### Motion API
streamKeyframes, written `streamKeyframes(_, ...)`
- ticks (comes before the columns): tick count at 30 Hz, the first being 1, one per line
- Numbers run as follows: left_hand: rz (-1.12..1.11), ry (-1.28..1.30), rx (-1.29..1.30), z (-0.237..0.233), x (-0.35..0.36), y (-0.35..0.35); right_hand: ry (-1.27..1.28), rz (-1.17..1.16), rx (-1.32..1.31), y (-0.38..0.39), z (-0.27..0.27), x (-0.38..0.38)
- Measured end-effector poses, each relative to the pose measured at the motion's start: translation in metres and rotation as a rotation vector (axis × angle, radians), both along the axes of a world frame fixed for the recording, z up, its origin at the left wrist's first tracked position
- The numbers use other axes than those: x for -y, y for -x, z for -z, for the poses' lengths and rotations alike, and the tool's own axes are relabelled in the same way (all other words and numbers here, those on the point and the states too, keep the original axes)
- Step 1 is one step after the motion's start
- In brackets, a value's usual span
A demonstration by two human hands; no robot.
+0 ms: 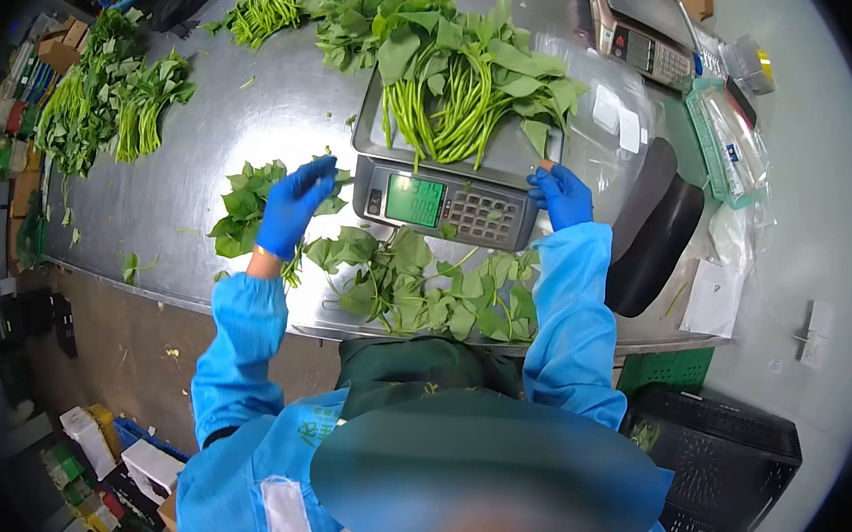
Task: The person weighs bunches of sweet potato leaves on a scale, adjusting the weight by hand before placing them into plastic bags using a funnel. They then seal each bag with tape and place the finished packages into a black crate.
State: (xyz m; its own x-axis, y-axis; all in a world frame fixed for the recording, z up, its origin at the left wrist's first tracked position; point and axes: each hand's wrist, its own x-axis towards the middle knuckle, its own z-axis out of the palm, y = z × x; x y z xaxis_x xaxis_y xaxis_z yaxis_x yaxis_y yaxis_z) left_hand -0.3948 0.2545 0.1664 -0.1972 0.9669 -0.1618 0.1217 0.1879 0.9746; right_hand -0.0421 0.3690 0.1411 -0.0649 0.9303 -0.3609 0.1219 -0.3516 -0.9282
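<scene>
Surface: steel table [207, 119], greens [109, 101] scattered.
Left hand [290, 207]: on leaves [239, 206], grip not clear.
Right hand [560, 195]: fingers closed, touching scale [446, 206].
Room: black crate [720, 469] beside.

Long-stemmed leafy greens [465, 94], piled on scale [470, 210]

Bright overhead light, glare on steel table [259, 103]; fisheye bend, dark vignetted corners, blurred patch bottom centre.
</scene>
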Motion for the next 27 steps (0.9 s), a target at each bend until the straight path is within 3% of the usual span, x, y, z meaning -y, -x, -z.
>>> streamKeyframes(6,-0.048,-0.007,0.13,-0.004,-0.079,0.011,0.051,-0.014,-0.07,0.003,-0.005,-0.007)
streamKeyframes(13,0.029,0.044,0.239,0.024,-0.142,0.01,0.061,0.0,-0.189,0.026,0.014,-0.045)
streamKeyframes(15,0.036,0.053,0.309,0.018,-0.156,-0.008,0.047,-0.34,0.024,0.034,0.028,-0.073)
streamKeyframes(17,0.188,-0.098,0.308,0.016,-0.178,-0.025,0.256,-0.171,-0.262,0.067,0.022,-0.085)
streamKeyframes(18,0.224,-0.123,0.291,0.017,-0.184,-0.037,-0.192,-0.671,0.262,0.062,0.035,-0.106)
streamKeyframes(19,0.209,-0.18,0.204,0.024,-0.19,-0.052,0.155,-0.214,-0.371,0.087,0.019,-0.096)
streamKeyframes(21,0.181,-0.135,0.222,0.014,-0.195,-0.068,-0.154,-0.194,-0.544,0.107,0.085,-0.124)
streamKeyframes(24,0.232,-0.111,0.366,0.017,-0.2,-0.076,-0.003,-0.247,-0.384,0.108,0.067,-0.126)
streamKeyframes(25,0.233,-0.083,0.418,0.018,-0.198,-0.08,-0.057,-0.253,-0.221,0.108,0.073,-0.125)
streamKeyframes(27,0.226,-0.028,0.496,0.019,-0.19,-0.09,-0.099,-0.197,0.065,0.113,0.033,-0.104)
